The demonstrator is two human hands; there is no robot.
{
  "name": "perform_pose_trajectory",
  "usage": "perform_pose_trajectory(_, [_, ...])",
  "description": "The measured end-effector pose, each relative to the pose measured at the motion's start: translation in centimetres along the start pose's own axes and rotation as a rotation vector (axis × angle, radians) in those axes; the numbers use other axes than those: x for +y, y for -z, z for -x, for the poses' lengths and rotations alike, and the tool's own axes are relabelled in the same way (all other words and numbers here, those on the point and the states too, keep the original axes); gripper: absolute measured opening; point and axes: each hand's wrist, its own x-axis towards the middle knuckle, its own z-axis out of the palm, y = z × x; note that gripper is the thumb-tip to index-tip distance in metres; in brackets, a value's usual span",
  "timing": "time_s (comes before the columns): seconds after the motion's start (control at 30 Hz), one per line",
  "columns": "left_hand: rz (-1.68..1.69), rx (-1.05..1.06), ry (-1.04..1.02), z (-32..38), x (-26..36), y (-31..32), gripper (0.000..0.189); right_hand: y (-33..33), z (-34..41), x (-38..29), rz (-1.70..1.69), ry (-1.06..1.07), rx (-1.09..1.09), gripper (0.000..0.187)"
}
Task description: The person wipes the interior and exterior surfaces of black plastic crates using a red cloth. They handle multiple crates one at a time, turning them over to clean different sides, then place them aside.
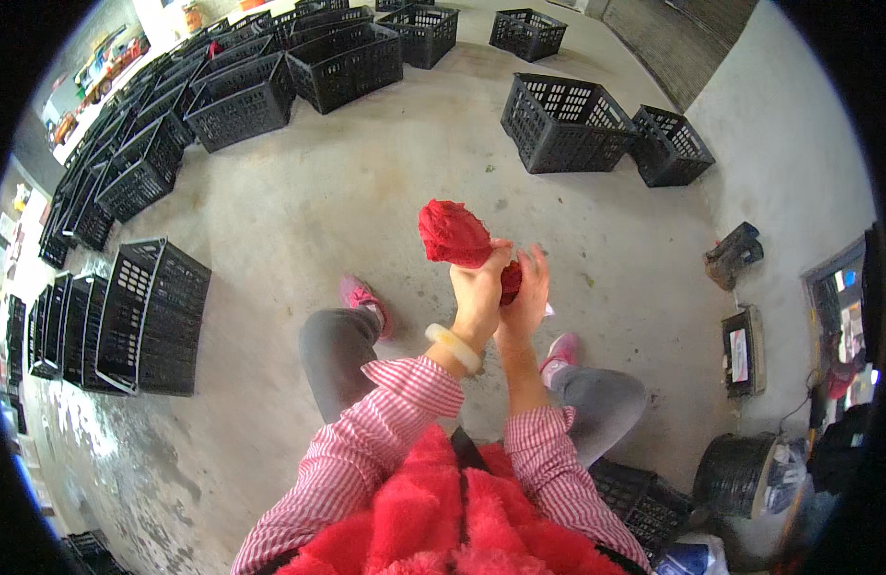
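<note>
A bundled red cloth (454, 233) juts up and to the left from my left hand (479, 291), whose fingers are closed around its lower part. A pale bangle circles that wrist. My right hand (526, 295) is just to the right, against the left, with raised, curved fingers around a darker red part (511, 282) between the two hands. Whether that part belongs to the same cloth cannot be told. A small white corner shows beside the right palm. Both hands are above the concrete floor, between my knees.
Black plastic crates (346, 68) stand in rows at the upper left, with more stacked on their sides (173, 316) at the left. Another crate (579, 147) stands ahead to the right. Dark boots (731, 255) and a black cable reel (734, 474) are by the right wall.
</note>
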Motion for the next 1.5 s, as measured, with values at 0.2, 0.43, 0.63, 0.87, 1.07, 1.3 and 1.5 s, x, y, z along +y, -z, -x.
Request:
perform_pose_trajectory(0.2, [-0.303, -0.194, -0.206, 0.8, 0.4, -0.1, 0.011, 1.4, -0.9, -1.5, -0.292, -0.262, -0.09, 0.043])
perform_pose_trajectory(0.43, [-0.711, -0.624, -0.569, -1.3, 1.2, 1.2, 0.012, 1.7, -1.1, 0.6, -0.55, -0.166, -0.399, 0.036])
perform_pose_trajectory(0.63, [-0.7, -0.729, -0.231, -3.4, -0.9, 0.4, 0.023, 1.7, -0.1, 3.5, -0.462, -0.368, -0.747, 0.038])
perform_pose_trajectory(0.87, [-0.698, -0.865, 0.118, -6.3, -4.7, 1.6, 0.026, 1.0, 0.9, 8.0, -0.44, -0.686, -1.377, 0.044])
perform_pose_trajectory(1.07, [-0.615, -0.893, 0.318, -6.6, -6.8, 2.4, 0.033, 1.9, 2.3, 8.2, -0.832, -1.31, -1.362, 0.026])
perform_pose_trajectory(1.3, [-0.481, -0.898, 0.44, -5.8, -8.5, 1.8, 0.037, 3.6, 2.2, 9.2, -1.172, -1.54, -1.295, 0.023])
perform_pose_trajectory(1.5, [-0.477, -1.029, 0.515, -5.9, -10.3, 1.1, 0.045, 4.1, 1.6, 9.9, -1.548, -1.612, -1.264, 0.021])
